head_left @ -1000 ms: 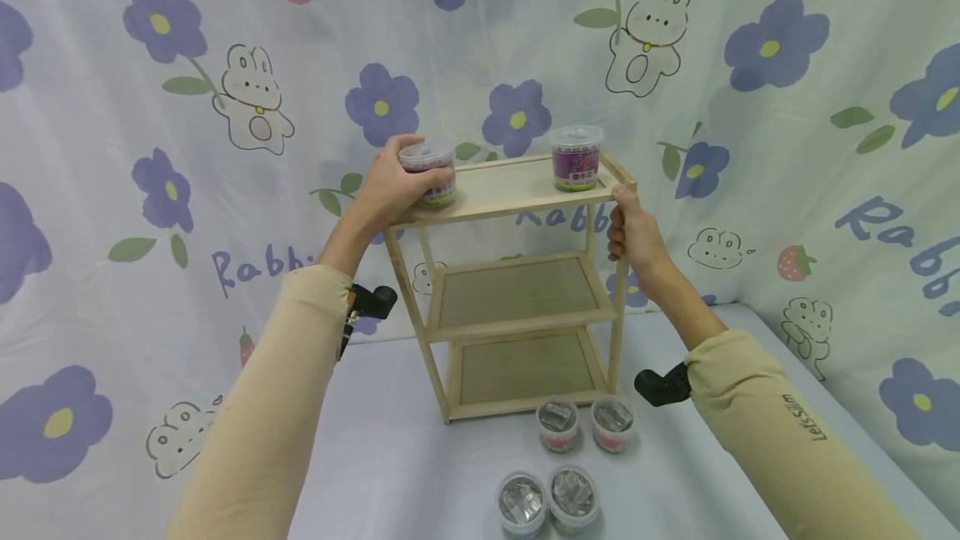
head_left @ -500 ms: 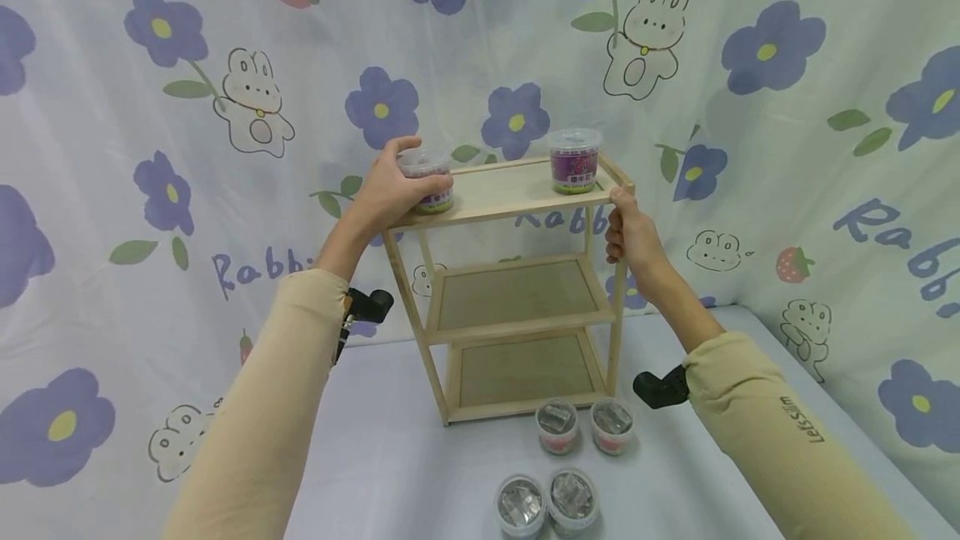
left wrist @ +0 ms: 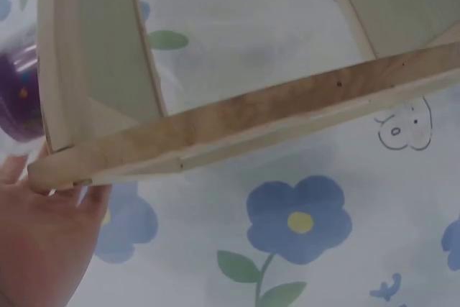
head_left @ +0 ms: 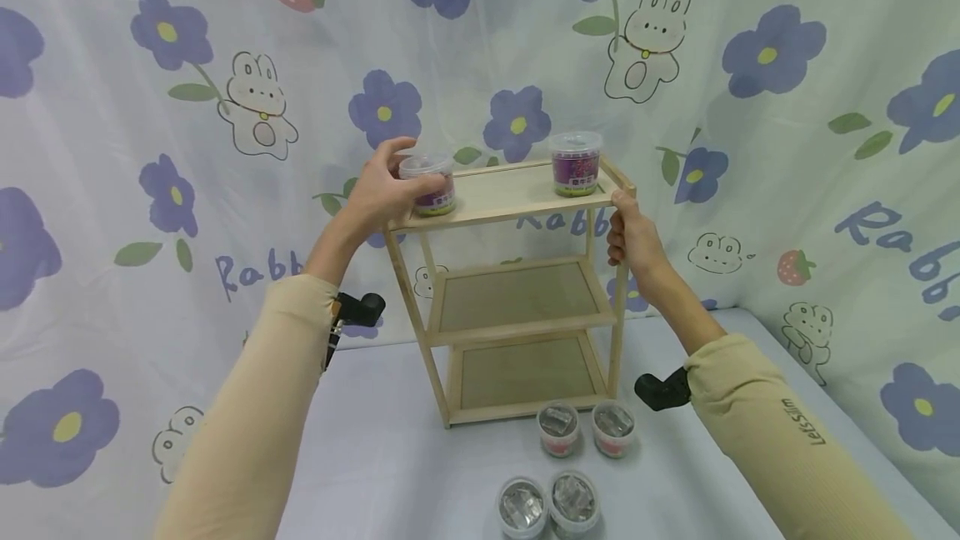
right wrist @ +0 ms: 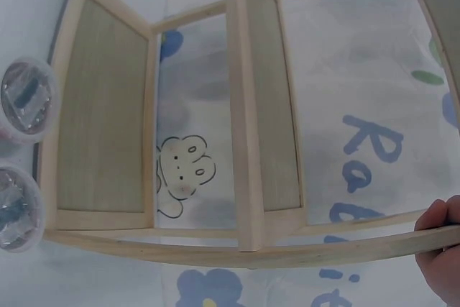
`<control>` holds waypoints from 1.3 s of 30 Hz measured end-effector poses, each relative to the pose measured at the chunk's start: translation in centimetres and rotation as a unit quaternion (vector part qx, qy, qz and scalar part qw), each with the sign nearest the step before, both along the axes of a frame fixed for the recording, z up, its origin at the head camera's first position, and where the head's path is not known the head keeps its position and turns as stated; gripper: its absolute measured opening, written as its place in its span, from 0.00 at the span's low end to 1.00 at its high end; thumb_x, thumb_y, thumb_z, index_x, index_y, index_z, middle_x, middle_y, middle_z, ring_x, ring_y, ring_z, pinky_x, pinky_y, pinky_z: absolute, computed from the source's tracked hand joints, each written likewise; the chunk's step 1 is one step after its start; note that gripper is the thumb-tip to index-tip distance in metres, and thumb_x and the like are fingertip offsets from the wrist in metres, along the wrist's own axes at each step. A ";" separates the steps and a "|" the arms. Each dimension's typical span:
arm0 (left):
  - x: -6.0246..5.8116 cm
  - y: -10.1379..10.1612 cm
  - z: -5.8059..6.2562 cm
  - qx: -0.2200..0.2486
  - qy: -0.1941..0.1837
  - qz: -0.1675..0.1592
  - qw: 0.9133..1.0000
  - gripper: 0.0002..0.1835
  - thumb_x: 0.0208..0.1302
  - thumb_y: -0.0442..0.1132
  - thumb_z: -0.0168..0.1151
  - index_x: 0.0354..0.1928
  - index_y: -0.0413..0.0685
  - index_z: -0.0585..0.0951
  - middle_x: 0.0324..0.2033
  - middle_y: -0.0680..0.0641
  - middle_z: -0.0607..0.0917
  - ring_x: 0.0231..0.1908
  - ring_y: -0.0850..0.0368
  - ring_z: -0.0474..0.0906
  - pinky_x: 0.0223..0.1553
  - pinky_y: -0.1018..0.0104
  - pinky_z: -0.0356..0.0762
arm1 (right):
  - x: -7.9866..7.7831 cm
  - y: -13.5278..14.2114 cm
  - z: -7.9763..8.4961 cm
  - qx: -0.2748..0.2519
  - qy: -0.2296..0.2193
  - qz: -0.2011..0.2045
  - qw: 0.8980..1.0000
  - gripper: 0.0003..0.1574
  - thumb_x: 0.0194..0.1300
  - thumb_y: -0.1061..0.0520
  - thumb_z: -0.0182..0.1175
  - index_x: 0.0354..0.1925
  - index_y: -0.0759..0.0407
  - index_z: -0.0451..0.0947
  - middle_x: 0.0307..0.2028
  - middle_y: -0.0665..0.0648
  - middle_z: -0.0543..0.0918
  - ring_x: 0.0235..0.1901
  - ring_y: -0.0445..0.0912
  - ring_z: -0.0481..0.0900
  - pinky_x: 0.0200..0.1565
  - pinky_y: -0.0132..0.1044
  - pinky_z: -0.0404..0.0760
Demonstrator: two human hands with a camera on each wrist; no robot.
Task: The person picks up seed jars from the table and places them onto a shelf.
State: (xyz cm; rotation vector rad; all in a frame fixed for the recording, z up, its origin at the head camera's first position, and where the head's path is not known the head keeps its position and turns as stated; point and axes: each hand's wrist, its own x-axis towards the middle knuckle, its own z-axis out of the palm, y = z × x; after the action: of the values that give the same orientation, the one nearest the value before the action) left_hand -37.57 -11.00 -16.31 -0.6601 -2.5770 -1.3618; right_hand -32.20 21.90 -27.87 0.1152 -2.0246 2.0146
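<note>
A three-tier wooden shelf rack (head_left: 517, 323) stands on the white-covered table. On its top board, at the left end, sits a clear-lidded plastic tub (head_left: 437, 200) with a purple label. My left hand (head_left: 381, 188) is beside this tub, thumb extended across its front and the other fingers loosely raised behind its lid. In the left wrist view, the left hand's fingers (left wrist: 66, 195) are right at the rack's corner, the purple tub (left wrist: 23, 95) beyond. My right hand (head_left: 634, 238) grips the rack's front right post near the top. A matching purple tub (head_left: 576, 169) stands at the top board's right end.
Two lidded tubs with pinkish sides (head_left: 558, 432) stand before the rack's right foot. Two more tubs (head_left: 522, 507) sit side by side nearer the front. A patterned curtain (head_left: 480, 40) hangs close behind the rack.
My left hand has loosened and drawn slightly left from the left tub, which stays on the top board. My right hand keeps its grip on the post.
</note>
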 end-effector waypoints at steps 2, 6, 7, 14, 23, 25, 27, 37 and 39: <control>0.1 -0.4 0.1 0.003 0.003 0.000 1.000 0.46 0.61 0.50 0.69 0.76 0.52 0.54 0.69 0.40 0.67 0.65 0.48 0.67 0.65 0.50 0.65 | 0.1 0.0 0.1 -0.002 0.000 0.002 1.000 0.32 0.73 0.31 0.39 0.20 0.48 0.53 0.14 0.43 0.55 0.18 0.40 0.54 0.30 0.37 0.63; 0.4 -1.2 0.2 -0.014 0.018 0.010 1.000 0.45 0.61 0.52 0.67 0.76 0.52 0.56 0.71 0.39 0.66 0.66 0.46 0.65 0.65 0.47 0.64 | 0.1 0.0 0.1 0.000 0.001 0.003 1.000 0.32 0.73 0.31 0.39 0.20 0.49 0.54 0.14 0.43 0.55 0.18 0.41 0.54 0.30 0.37 0.62; 0.6 -1.4 0.2 -0.018 0.021 0.011 1.000 0.45 0.62 0.52 0.67 0.76 0.52 0.56 0.71 0.40 0.65 0.66 0.46 0.65 0.65 0.47 0.64 | 0.1 0.0 0.0 -0.001 0.001 0.003 1.000 0.32 0.72 0.31 0.40 0.20 0.49 0.54 0.14 0.43 0.55 0.19 0.41 0.54 0.30 0.37 0.62; 2.1 -2.8 0.1 -0.042 0.039 0.016 0.998 0.44 0.62 0.54 0.66 0.75 0.53 0.57 0.69 0.41 0.68 0.65 0.46 0.65 0.62 0.43 0.66 | 0.1 -0.2 0.0 0.004 -0.001 0.003 1.000 0.33 0.72 0.30 0.40 0.20 0.49 0.54 0.14 0.43 0.56 0.18 0.40 0.54 0.30 0.37 0.63; 3.6 -4.4 0.1 -0.046 0.055 0.019 0.997 0.44 0.63 0.54 0.66 0.75 0.54 0.57 0.68 0.43 0.71 0.64 0.48 0.67 0.62 0.43 0.66 | 0.2 0.0 0.0 0.009 0.005 0.001 1.000 0.32 0.72 0.30 0.40 0.21 0.50 0.54 0.14 0.43 0.56 0.18 0.40 0.54 0.30 0.37 0.64; 4.0 -4.7 0.1 -0.051 0.057 0.023 0.997 0.44 0.62 0.55 0.66 0.75 0.55 0.57 0.68 0.44 0.71 0.64 0.49 0.68 0.62 0.43 0.65 | 0.2 0.0 -0.1 0.010 0.005 -0.001 1.000 0.32 0.72 0.30 0.40 0.21 0.50 0.55 0.14 0.43 0.56 0.18 0.40 0.55 0.30 0.37 0.64; 4.3 -5.0 0.1 -0.053 0.056 0.025 0.997 0.44 0.62 0.55 0.66 0.75 0.56 0.57 0.68 0.45 0.71 0.64 0.50 0.68 0.62 0.43 0.66 | 0.1 0.0 -0.1 0.010 0.005 -0.001 1.000 0.32 0.72 0.30 0.40 0.21 0.50 0.55 0.14 0.43 0.56 0.18 0.40 0.55 0.29 0.37 0.64; 5.5 -6.2 -0.2 -0.072 0.064 0.030 0.995 0.43 0.64 0.54 0.66 0.76 0.55 0.56 0.68 0.44 0.71 0.61 0.48 0.70 0.59 0.43 0.68 | 0.1 0.0 -0.1 0.007 0.009 -0.001 1.000 0.32 0.72 0.30 0.40 0.20 0.49 0.55 0.14 0.43 0.56 0.17 0.39 0.55 0.29 0.36 0.64; 5.8 -6.5 -0.4 -0.072 0.062 0.029 0.995 0.43 0.64 0.53 0.66 0.76 0.55 0.56 0.68 0.44 0.71 0.61 0.48 0.70 0.59 0.43 0.68 | 0.2 -0.1 -0.1 0.006 0.008 0.001 1.000 0.32 0.72 0.30 0.40 0.20 0.49 0.55 0.13 0.43 0.56 0.17 0.39 0.55 0.29 0.36 0.64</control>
State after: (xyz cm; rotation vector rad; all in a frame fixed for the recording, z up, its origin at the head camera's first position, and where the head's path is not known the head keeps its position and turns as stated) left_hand -31.79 -17.52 -16.74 -0.6646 -2.5900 -1.0897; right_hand -32.03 21.80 -27.92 0.1355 -2.0269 1.9960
